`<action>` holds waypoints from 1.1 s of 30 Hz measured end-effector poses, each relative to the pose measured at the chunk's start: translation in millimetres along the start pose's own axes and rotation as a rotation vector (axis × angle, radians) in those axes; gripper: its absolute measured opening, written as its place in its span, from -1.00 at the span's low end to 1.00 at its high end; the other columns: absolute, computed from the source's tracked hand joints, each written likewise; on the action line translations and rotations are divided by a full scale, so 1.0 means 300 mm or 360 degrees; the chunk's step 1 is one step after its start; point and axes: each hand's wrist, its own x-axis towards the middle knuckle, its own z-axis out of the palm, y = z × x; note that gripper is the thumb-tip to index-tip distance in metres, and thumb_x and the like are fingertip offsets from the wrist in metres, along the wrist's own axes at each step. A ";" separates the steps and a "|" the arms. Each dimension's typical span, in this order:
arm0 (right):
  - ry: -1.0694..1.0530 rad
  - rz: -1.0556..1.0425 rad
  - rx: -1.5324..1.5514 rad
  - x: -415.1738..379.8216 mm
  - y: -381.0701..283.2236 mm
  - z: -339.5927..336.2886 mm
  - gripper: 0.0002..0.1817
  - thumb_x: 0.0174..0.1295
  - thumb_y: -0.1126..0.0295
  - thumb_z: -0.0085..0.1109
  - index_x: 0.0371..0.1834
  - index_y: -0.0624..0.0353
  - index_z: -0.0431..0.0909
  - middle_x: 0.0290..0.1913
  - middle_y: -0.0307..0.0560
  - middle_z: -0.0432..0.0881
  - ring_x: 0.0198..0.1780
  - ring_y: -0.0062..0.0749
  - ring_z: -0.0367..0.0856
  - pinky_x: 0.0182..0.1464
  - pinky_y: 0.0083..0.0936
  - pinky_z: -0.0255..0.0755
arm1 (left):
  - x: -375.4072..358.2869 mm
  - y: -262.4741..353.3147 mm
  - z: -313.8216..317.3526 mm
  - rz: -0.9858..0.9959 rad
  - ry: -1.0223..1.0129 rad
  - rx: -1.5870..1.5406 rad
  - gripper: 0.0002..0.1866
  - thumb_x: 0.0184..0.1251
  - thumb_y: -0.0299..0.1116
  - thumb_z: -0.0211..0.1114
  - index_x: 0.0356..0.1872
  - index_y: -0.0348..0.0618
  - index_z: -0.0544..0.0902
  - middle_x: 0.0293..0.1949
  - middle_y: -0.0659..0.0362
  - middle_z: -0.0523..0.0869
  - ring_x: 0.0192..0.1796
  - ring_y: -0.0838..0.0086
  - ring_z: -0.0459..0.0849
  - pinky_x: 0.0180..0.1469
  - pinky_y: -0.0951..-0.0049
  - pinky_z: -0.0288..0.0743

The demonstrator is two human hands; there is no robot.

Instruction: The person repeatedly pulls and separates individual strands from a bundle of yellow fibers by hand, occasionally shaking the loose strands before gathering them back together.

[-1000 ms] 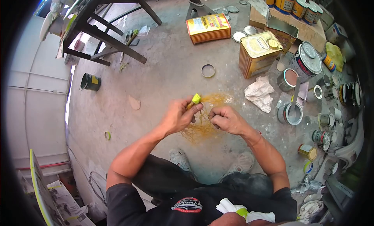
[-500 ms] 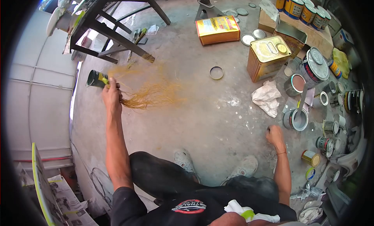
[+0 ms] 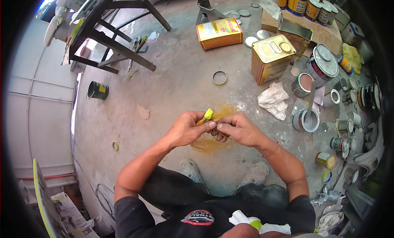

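Note:
A bundle of thin golden-brown fibres (image 3: 202, 146), with a yellow-green taped end (image 3: 209, 114), is held between both hands in front of my body. My left hand (image 3: 189, 128) is closed round the bundle just below the tape. My right hand (image 3: 239, 130) pinches some of the strands with thumb and fingers, touching the left fingertips. Loose fibres fan out above and below the hands. A dark green can (image 3: 97, 90) stands on the floor at the left.
A dark wooden stand (image 3: 119, 43) is at the upper left. A thinner tin (image 3: 219, 33), a square metal tin (image 3: 271, 59), a crumpled cloth (image 3: 273, 101) and an open grey paint can (image 3: 305, 120) are ahead and right. A ring-like lid (image 3: 220, 78) lies mid-floor.
My left hand has moved right, away from the green can, bringing the fibre bundle to the middle. My right hand has moved left and taken hold of strands.

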 end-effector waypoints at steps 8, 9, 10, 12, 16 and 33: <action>-0.0148 0.0397 0.0556 -0.015 0.050 -0.044 -0.74 0.27 0.31 0.22 -0.12 0.29 0.65 -0.39 -0.26 0.61 -0.49 -0.69 0.42 -0.51 -0.70 0.29 | 0.030 -0.034 0.031 0.0030 0.0082 0.0200 -0.79 0.31 -0.28 0.34 -0.21 -0.22 0.70 -0.39 0.32 0.69 -0.32 0.71 0.50 -0.27 0.56 0.42; -0.0148 0.0400 0.0556 -0.013 0.059 -0.046 -0.74 0.27 0.31 0.22 -0.12 0.29 0.65 -0.39 -0.26 0.61 -0.49 -0.69 0.42 -0.51 -0.70 0.29 | 0.037 -0.053 0.034 0.0089 0.0088 0.0084 -0.79 0.30 -0.29 0.34 -0.20 -0.23 0.71 -0.41 0.34 0.67 -0.34 0.71 0.48 -0.28 0.58 0.41; -0.0231 0.0490 0.0747 -0.013 0.070 -0.047 -0.72 0.24 0.31 0.26 -0.11 0.30 0.65 -0.37 -0.25 0.61 -0.49 -0.69 0.40 -0.50 -0.69 0.28 | 0.039 -0.069 0.036 0.0146 0.0096 -0.0034 -0.79 0.30 -0.29 0.34 -0.19 -0.23 0.71 -0.44 0.36 0.65 -0.37 0.71 0.46 -0.29 0.59 0.39; -0.0319 0.0583 0.0936 -0.011 0.082 -0.038 -0.70 0.21 0.31 0.31 -0.10 0.31 0.65 -0.36 -0.25 0.62 -0.49 -0.69 0.38 -0.48 -0.68 0.27 | 0.039 -0.080 0.031 0.0282 0.0107 0.0092 -0.79 0.30 -0.29 0.35 -0.19 -0.23 0.71 -0.47 0.38 0.62 -0.39 0.71 0.44 -0.32 0.60 0.37; -0.0020 0.0111 0.0682 -0.010 0.123 -0.016 -0.73 0.22 0.33 0.30 -0.14 0.31 0.66 -0.34 -0.22 0.63 -0.39 -0.63 0.47 -0.31 -0.64 0.35 | 0.023 -0.028 0.028 -0.0063 0.0078 0.0203 -0.76 0.31 -0.25 0.34 -0.19 -0.21 0.71 -0.52 0.41 0.52 -0.46 0.69 0.40 -0.41 0.61 0.31; 0.0012 0.0288 0.0234 -0.021 0.037 -0.019 -0.80 0.15 0.43 0.09 -0.30 0.38 0.60 -0.48 -0.19 0.58 -0.49 -0.52 0.54 -0.39 -0.53 0.44 | 0.003 0.010 -0.005 0.0230 0.0243 0.0384 -0.78 0.43 -0.26 0.20 -0.24 -0.24 0.58 -0.59 0.40 0.43 -0.53 0.73 0.32 -0.52 0.60 0.20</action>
